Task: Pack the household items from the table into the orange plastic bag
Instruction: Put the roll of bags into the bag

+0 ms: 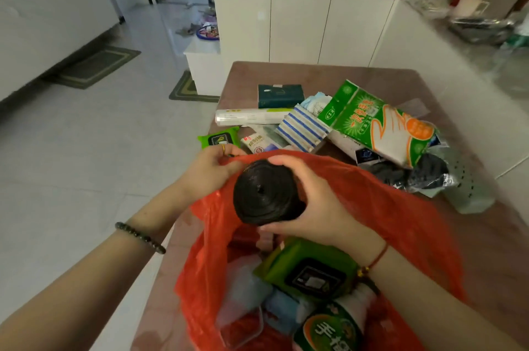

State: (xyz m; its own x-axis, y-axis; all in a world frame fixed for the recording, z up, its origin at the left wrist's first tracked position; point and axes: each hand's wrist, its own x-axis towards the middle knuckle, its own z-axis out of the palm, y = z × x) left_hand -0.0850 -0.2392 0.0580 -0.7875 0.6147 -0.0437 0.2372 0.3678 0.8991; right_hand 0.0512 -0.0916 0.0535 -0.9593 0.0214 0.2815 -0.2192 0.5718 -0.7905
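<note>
The orange plastic bag [406,207] lies open on the brown table [357,75]. My left hand [210,171] pinches the bag's far rim and holds it up. My right hand [312,201] grips a black roll of rubbish bags [264,193] over the bag's mouth. Inside the bag lie a green wet-wipes pack [309,270], a green-labelled bottle [335,327], a clear container [243,322] and a blue item [280,310].
Behind the bag lie a green glove packet [380,121], a blue-striped cloth pack [303,127], a cling-film roll [252,116], a dark box [280,96], another green wipes pack [219,137], a white tube [257,143] and dark packets [423,170]. White cabinets stand beyond.
</note>
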